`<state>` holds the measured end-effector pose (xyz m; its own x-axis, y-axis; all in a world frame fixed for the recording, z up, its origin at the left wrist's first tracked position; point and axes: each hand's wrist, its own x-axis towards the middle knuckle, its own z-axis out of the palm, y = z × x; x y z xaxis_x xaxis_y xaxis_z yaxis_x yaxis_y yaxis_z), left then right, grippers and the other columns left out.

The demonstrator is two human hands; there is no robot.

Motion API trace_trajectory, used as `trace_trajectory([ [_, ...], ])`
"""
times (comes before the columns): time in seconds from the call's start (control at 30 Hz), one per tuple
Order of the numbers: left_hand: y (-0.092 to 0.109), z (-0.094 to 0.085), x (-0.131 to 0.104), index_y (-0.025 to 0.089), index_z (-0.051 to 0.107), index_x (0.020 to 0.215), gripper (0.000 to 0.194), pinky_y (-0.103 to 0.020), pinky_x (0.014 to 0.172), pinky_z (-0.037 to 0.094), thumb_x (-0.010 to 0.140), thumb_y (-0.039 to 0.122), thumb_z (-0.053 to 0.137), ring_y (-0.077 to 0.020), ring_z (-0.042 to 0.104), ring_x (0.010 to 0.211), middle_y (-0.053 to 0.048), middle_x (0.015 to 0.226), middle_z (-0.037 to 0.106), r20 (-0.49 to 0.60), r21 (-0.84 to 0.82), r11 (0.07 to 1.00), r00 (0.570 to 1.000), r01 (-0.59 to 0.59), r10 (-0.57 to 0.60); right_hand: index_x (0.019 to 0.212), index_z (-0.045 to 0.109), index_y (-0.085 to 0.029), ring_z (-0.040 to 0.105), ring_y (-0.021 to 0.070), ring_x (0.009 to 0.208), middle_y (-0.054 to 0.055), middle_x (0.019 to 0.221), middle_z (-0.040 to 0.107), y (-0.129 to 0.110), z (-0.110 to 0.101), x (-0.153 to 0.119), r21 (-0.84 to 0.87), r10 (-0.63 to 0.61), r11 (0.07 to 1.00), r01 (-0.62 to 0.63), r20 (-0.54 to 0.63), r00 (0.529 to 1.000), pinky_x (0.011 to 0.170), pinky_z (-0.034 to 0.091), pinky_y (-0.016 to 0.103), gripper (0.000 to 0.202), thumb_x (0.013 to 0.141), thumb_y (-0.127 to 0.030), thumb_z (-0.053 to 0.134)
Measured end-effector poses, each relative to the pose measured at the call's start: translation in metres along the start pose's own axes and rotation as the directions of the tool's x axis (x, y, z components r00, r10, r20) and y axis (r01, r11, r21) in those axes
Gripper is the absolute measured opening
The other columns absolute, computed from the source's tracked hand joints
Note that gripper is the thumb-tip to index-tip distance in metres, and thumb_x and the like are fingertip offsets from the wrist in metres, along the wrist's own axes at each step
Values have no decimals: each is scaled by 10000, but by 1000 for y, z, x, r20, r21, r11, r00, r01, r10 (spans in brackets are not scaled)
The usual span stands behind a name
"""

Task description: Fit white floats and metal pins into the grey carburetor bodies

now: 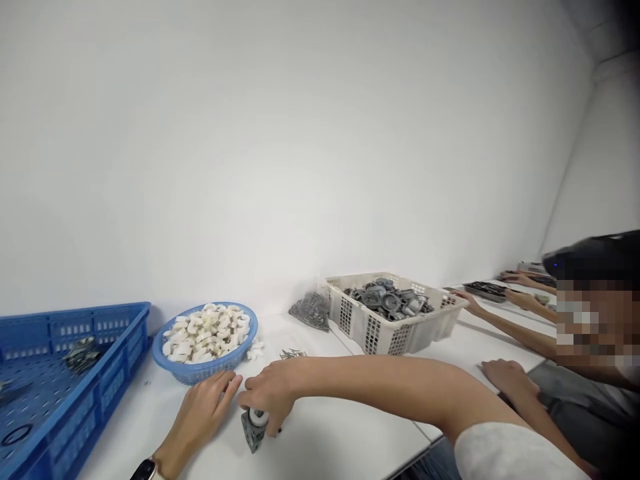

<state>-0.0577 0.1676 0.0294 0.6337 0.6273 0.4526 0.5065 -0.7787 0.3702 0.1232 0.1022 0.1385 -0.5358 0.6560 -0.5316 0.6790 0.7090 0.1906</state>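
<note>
My right hand (273,397) reaches down to the white table, its fingers curled around a grey metal bracket (253,437). A white round piece (258,417) sits in the top of the bracket; the fingers cover part of both. Close to its left, my left hand (207,401) rests over the table, fingers extended, thumb pointing at the right hand. Nothing shows in the left hand, and it is apart from the bracket. Just beyond it stands a round blue basket (186,375), heaped with curved white plastic pieces (207,333).
A large blue crate (107,383) at left holds some metal parts (83,355). Thin metal pins (293,354) and a few white bits (255,350) lie beyond my hands. Behind are a bag of small dark parts (311,310) and a white crate (365,327). Co-workers sit at right.
</note>
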Motion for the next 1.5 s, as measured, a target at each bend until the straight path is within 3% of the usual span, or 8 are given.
trace_trajectory([
  [0.23, -5, 7, -1, 259, 680, 871, 521, -276, 681, 497, 1069, 552, 298, -209, 697, 810, -21, 859, 718, -64, -41, 999, 998, 9, -12, 1169, 490, -213, 655, 240, 872, 70, 1117, 620, 5, 1, -3, 14, -69, 997, 69, -42, 997, 610, 435, 321, 474, 858, -525, 664],
  [0.5, -7, 7, -1, 266, 734, 942, 513, -264, 660, 527, 1053, 573, 337, -215, 715, 826, -28, 919, 751, -121, -25, 1000, 993, 9, -12, 1184, 487, -237, 637, 271, 914, 74, 1133, 635, 25, 0, -20, 3, 33, 999, -33, 14, 999, 614, 417, 335, 558, 793, -595, 661],
  [0.7, -1, 4, -2, 270, 723, 933, 516, -275, 680, 514, 1055, 582, 330, -210, 705, 807, -18, 894, 725, -90, -48, 999, 996, 18, -22, 1187, 532, -242, 634, 272, 929, 76, 1138, 656, 49, 1, -65, 74, 188, 979, -188, 11, 982, 592, 380, 318, 574, 767, -595, 697],
  [0.9, 2, 0, -1, 261, 709, 985, 503, -283, 703, 494, 1065, 563, 316, -215, 705, 835, -26, 929, 729, -13, -34, 999, 1000, 12, -12, 1178, 583, -219, 619, 281, 912, 65, 1027, 646, 78, 4, -137, 205, 388, 900, -384, 21, 921, 588, 360, 302, 593, 716, -548, 753],
  [1.17, 5, -1, -2, 252, 701, 983, 515, -297, 687, 475, 1060, 580, 311, -230, 708, 842, -32, 944, 734, -16, -22, 1000, 1000, 15, -15, 1140, 627, -224, 609, 228, 867, 58, 1057, 641, 126, -13, -247, 526, 658, 582, -620, 143, 739, 649, 435, 300, 536, 663, -370, 824],
  [1.23, 5, -2, -2, 255, 703, 983, 521, -298, 684, 471, 1056, 586, 309, -228, 704, 832, -28, 943, 732, -5, -25, 999, 1000, 30, -30, 1154, 642, -207, 616, 198, 803, 66, 1062, 646, 141, -13, -274, 591, 732, 421, -688, 227, 643, 654, 458, 290, 575, 629, -311, 854],
  [1.33, 5, -1, -1, 257, 701, 965, 535, -294, 681, 468, 1050, 600, 299, -229, 701, 828, -25, 938, 730, 7, -31, 999, 999, 42, -42, 1175, 674, -186, 627, 174, 752, 80, 1045, 665, 162, -4, -311, 612, 822, 173, -772, 342, 456, 672, 492, 284, 656, 565, -245, 907],
  [1.5, 4, 2, -1, 250, 694, 983, 562, -305, 719, 474, 1055, 611, 269, -239, 701, 865, -33, 965, 728, 23, -22, 999, 999, 29, -29, 1112, 721, -129, 625, 167, 713, 90, 914, 685, 177, 28, -352, 546, 912, 3, -837, 342, 226, 665, 497, 288, 523, 609, -147, 863],
])
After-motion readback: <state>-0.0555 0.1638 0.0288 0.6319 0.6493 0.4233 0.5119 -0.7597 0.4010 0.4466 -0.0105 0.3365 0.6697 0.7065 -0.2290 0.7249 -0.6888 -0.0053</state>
